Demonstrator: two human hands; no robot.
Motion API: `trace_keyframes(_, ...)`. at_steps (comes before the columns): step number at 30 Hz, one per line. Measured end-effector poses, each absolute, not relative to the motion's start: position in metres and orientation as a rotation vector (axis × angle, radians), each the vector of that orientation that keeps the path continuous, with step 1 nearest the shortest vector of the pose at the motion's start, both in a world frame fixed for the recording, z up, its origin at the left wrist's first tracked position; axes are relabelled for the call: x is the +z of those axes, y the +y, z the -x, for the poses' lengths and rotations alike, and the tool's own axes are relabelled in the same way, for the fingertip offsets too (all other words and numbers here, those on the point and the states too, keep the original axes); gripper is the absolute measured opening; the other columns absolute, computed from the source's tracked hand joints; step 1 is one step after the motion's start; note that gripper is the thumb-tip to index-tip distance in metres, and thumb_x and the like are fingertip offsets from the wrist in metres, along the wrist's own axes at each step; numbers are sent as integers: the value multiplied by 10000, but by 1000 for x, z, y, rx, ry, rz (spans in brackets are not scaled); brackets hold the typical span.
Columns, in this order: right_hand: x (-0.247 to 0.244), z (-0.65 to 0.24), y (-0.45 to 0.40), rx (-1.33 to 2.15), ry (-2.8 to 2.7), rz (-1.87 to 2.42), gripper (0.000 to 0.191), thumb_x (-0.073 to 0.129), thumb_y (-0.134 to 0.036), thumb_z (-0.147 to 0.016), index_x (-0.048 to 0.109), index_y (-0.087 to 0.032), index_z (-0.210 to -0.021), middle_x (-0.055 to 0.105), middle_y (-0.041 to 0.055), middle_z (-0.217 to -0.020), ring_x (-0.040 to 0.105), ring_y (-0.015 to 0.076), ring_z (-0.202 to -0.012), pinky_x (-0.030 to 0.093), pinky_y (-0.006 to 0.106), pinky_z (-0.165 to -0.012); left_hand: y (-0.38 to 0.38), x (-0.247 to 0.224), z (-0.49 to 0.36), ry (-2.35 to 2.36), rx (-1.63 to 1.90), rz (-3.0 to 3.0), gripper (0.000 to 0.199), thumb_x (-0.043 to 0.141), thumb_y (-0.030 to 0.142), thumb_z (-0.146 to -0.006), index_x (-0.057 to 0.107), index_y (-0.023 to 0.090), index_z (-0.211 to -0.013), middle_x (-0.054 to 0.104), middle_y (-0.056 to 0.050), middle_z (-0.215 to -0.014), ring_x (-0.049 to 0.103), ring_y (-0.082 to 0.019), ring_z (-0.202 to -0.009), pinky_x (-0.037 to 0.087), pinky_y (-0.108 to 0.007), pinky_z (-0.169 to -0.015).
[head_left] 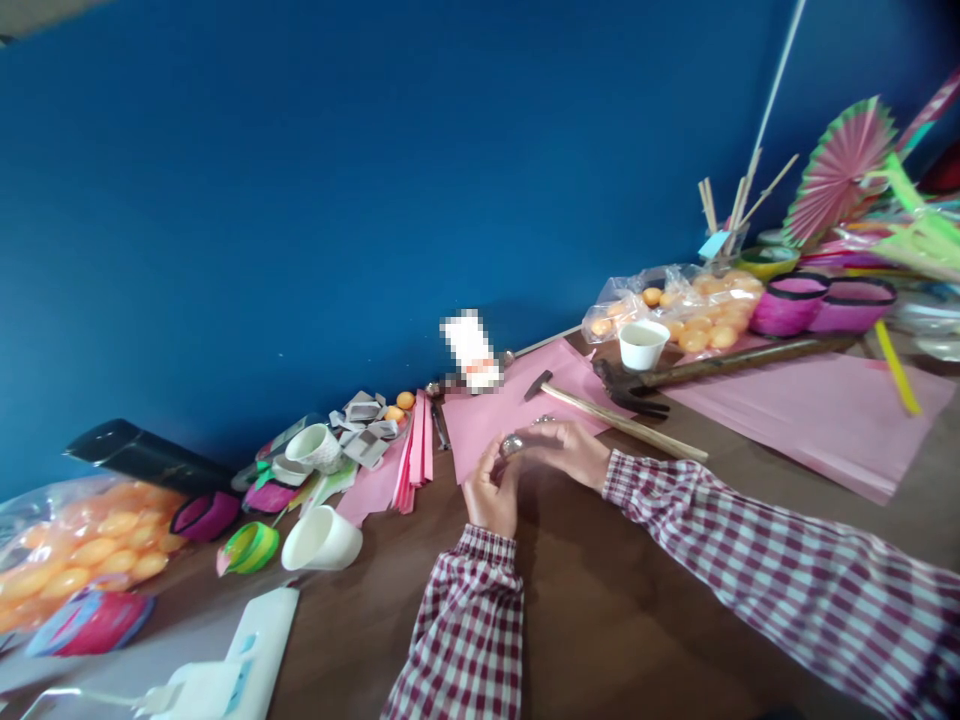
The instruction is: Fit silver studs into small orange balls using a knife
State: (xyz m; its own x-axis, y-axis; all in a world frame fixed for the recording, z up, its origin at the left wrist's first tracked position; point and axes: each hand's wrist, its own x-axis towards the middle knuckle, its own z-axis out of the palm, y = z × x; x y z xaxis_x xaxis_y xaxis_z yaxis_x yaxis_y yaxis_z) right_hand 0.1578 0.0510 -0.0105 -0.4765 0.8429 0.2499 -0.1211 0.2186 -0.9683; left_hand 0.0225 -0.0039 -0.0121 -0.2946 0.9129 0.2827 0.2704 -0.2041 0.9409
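Observation:
My left hand point(493, 492) is closed, with a small shiny silver metal ball point(512, 445) held between thumb and fingers. Close beside it on the right, my right hand point(568, 450) has its fingers bent together and reaching towards the ball; what they grip is hidden. More shiny silver metal point(544, 420) shows just behind the right fingers, and I cannot tell whether they touch it. Both hands are over the near edge of a pink sheet point(480, 425). Beyond the right hand lies a small hammer point(600, 408) with a pale wooden handle.
A claw hammer point(720, 365) lies behind the small one, near a white cup point(643, 345) and bagged orange balls point(697, 320). To the left are pink strips point(420, 450), a tipped white cup point(322, 540), a green tape roll point(249, 547) and a power strip point(259, 650). A blue wall point(375, 180) rises behind.

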Motion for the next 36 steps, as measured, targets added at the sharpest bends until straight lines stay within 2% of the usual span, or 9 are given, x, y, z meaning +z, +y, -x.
trace_keyframes(8,-6,-157,48,1444,-1566,772,371,652,-303,-640,624,-134,-969,646,78,-984,582,214,-942,440,377,-884,-4,-9,-23,1535,1526,-1441,391,612,228,-678,590,148,-1061,649,-83,-1007,613,-202,-894,490,-333,-800)
trace_keyframes(21,-6,-156,47,1350,-1589,827,314,629,-298,-669,623,-123,-930,646,87,-951,594,209,-895,461,380,-841,-5,-6,-27,1466,1534,-1265,399,653,216,-632,609,154,-1024,655,-68,-991,617,-203,-883,476,-350,-823)
trace_keyframes(29,0,-154,36,1282,-1644,732,340,574,-276,-724,568,-167,-1046,613,72,-1015,587,187,-897,483,352,-812,-2,-15,-22,1226,1562,-1071,451,643,277,-660,563,121,-1075,642,-93,-1020,597,-199,-930,464,-333,-842)
trace_keyframes(36,0,-154,33,1113,-1737,779,308,553,-281,-747,576,-203,-1044,590,72,-1007,568,176,-885,501,331,-764,0,-21,-23,1237,1593,-1010,418,619,338,-675,577,110,-1023,643,-110,-996,614,-198,-881,471,-355,-823)
